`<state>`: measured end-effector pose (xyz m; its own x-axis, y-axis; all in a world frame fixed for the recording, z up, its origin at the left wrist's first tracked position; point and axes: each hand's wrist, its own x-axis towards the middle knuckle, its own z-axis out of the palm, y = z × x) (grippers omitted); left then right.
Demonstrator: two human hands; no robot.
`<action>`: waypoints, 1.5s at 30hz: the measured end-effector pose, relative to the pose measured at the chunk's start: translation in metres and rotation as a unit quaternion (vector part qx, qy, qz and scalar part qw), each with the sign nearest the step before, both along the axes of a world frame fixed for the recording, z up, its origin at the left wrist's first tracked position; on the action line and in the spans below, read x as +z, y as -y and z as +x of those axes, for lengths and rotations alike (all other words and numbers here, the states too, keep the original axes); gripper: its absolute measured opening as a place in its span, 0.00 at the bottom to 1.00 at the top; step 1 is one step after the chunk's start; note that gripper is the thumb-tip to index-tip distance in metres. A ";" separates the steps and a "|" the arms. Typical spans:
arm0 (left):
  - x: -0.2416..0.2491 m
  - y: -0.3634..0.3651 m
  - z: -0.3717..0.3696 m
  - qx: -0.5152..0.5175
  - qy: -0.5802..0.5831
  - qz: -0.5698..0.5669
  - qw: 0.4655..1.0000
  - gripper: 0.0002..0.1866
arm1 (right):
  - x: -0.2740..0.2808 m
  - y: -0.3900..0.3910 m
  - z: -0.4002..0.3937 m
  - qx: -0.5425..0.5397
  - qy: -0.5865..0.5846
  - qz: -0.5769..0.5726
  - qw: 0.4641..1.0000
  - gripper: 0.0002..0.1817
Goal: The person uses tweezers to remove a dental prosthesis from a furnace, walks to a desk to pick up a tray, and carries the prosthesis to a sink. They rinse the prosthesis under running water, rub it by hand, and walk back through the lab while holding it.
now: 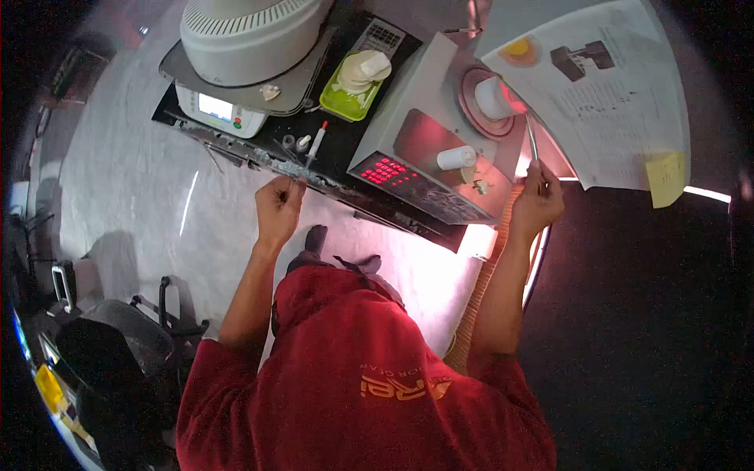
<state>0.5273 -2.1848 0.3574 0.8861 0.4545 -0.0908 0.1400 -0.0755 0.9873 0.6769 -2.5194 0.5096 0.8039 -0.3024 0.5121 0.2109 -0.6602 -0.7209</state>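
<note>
My right hand is closed on a slim metal tweezers-like tool. Its tip points up toward a white cylinder with a pink-red glow on its right side. That cylinder sits on a round pinkish plate on top of a grey device. My left hand has its fingers curled in at the black table's front edge; whether it holds anything I cannot tell. Close above it lies a white pen-like stick with a red tip. A second white cylinder lies on the device's front part, by the red lit display.
A white domed machine with a small screen stands at the left. Beside it, a green tray holds pale round pieces. A printed sheet with a yellow note hangs at the right. A dark chair stands lower left.
</note>
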 end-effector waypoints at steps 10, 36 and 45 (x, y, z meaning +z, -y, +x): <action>-0.049 0.101 -0.013 -0.348 -0.011 0.124 0.929 0.14 | -0.057 0.075 -0.114 -0.068 -0.004 0.165 0.984 0.09; -0.040 0.213 0.038 -0.499 -0.022 0.453 0.739 0.65 | -0.172 0.093 -0.257 -0.211 -0.090 0.342 0.911 0.08; -0.023 0.215 0.049 -0.496 -0.089 0.476 0.720 0.64 | -0.165 0.112 -0.231 -0.204 -0.046 0.366 0.907 0.10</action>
<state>0.5762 -2.4000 0.3341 0.8303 -0.4637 -0.3092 -0.3316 -0.8569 0.3947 0.4455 -2.6312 0.3446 0.5782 -0.8159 -0.0091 -0.0269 -0.0080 -0.9996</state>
